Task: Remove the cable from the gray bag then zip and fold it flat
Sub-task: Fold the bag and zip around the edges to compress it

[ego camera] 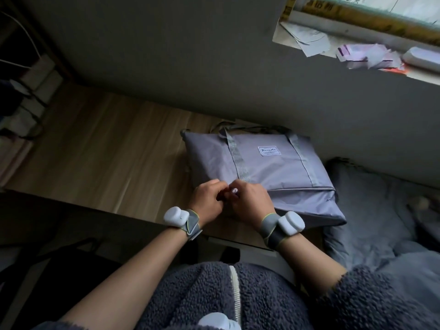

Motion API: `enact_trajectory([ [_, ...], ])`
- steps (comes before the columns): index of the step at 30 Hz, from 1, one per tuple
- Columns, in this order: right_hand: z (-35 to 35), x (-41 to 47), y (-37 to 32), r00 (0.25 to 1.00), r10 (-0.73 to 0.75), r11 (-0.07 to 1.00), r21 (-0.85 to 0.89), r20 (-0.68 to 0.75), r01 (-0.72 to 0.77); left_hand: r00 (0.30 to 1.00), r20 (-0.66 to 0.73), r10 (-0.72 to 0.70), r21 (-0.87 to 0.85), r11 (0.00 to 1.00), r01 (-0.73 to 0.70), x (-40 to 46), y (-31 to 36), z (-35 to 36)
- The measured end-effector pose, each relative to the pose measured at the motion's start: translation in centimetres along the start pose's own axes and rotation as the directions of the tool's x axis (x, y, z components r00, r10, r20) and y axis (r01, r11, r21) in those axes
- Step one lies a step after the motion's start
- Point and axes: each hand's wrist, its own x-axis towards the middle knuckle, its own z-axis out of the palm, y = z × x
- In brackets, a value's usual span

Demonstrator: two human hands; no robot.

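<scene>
Two hands meet at the near left corner of the gray bag [262, 167], which lies flat on the wooden desk [107, 148]. Left hand [208, 198] and right hand [251, 202] both have curled fingers, pinching something small and pale between them, likely the zipper pull or the cable end; too small to tell. Best bet: one hand anchors the fabric, the other draws steadily along the seam, no jerking

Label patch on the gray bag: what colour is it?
White with dark script lettering; the label patch sits between the handle straps, clearest in the head view.
</scene>
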Motion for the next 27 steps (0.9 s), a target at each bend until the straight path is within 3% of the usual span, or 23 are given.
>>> enact_trajectory([
  [6,-0.1,0.3,-0.7,0.991,0.127,0.991,-0.037,-0.034,-0.129,1.0,-0.022,0.018,0.021,1.0,-0.018,0.1,0.4,0.0],
  [11,-0.4,0.5,-0.7,0.952,0.305,0.949,0.076,0.031,-0.306,0.999,-0.016,-0.045,0.082,0.996,0.047,0.1,0.6,-0.2],
  [20,-0.6,0.0,-2.2,0.974,0.224,0.975,-0.002,0.017,-0.224,0.996,0.01,-0.089,0.062,0.994,0.089,0.1,1.3,-0.7],
  [27,-1.3,-0.1,-1.8,0.95,0.312,0.95,0.031,0.011,-0.312,0.996,0.035,-0.086,0.077,0.994,0.083,0.6,1.6,-0.9],
])
